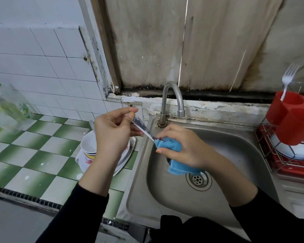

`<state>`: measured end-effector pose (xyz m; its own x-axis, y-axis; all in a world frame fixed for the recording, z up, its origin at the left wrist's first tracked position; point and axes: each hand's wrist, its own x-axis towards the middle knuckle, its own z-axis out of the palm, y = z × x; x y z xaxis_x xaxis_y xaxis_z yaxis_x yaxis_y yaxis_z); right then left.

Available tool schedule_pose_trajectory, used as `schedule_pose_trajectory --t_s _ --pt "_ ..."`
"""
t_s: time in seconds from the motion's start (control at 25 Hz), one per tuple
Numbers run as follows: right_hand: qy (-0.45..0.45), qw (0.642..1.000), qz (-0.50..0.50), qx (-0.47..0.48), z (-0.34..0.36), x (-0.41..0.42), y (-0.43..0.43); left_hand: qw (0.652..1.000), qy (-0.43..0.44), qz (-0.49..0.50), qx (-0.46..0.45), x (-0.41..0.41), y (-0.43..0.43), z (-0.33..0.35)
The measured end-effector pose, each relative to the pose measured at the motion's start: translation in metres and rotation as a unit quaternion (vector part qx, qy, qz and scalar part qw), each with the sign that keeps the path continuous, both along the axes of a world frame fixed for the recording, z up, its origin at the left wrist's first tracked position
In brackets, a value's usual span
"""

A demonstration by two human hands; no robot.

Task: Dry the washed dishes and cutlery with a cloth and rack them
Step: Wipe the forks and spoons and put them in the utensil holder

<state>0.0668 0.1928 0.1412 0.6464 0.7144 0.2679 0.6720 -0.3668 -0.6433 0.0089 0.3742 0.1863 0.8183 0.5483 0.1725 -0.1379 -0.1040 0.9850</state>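
Two grips: left hand (112, 132) pinches flat metal utensil (142, 128); right hand (186, 148) squeezes crumpled blue cloth (172, 146) round its end.

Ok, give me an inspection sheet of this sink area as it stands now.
Surface: green-and-white tiled counter beside a steel sink.
Job's things: cutlery piece over the sink's edge, one end in the blue cloth; stacked dishes on the counter; rack holds white dishes; fork in the red holder.
Clutter: soap bottle at far left.
Hands: left hand pinches the cutlery piece's end; right hand grips the cloth around it.
Cables: nothing seen.
Surroundings: tiled wall, stained wooden board, tap.
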Motion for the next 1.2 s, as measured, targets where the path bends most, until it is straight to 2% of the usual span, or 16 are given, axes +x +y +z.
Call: schedule_pose_trajectory --t_s 0.2,0.28,0.4,0.56,0.84,1.04,1.2 --pt "-0.07 0.992 0.035 0.102 -0.013 -0.012 -0.004 0.999 0.037 -0.003 -0.021 0.002 0.006 0.0" --pt "-0.029 0.993 0.059 0.102 -0.015 -0.012 -0.007 0.998 0.044 -0.008 -0.04 0.002 0.008 0.0" --pt "0.089 0.988 0.095 0.082 -0.007 -0.01 -0.016 0.997 0.048 -0.018 -0.059 0.003 0.01 0.002" --pt "0.077 0.991 0.091 0.067 0.005 -0.003 -0.005 0.994 0.073 -0.063 -0.043 0.004 -0.003 0.003" --pt "0.211 0.964 0.161 0.025 0.008 -0.007 -0.025 0.99 0.078 -0.049 -0.106 0.006 0.015 0.005" --pt "0.231 0.955 0.18 0.049 0.014 -0.004 -0.035 0.983 0.081 -0.044 -0.159 0.009 0.017 0.0" --pt "0.202 0.966 0.141 0.075 0.018 -0.007 -0.023 0.987 0.062 -0.051 -0.139 0.012 0.016 0.004"
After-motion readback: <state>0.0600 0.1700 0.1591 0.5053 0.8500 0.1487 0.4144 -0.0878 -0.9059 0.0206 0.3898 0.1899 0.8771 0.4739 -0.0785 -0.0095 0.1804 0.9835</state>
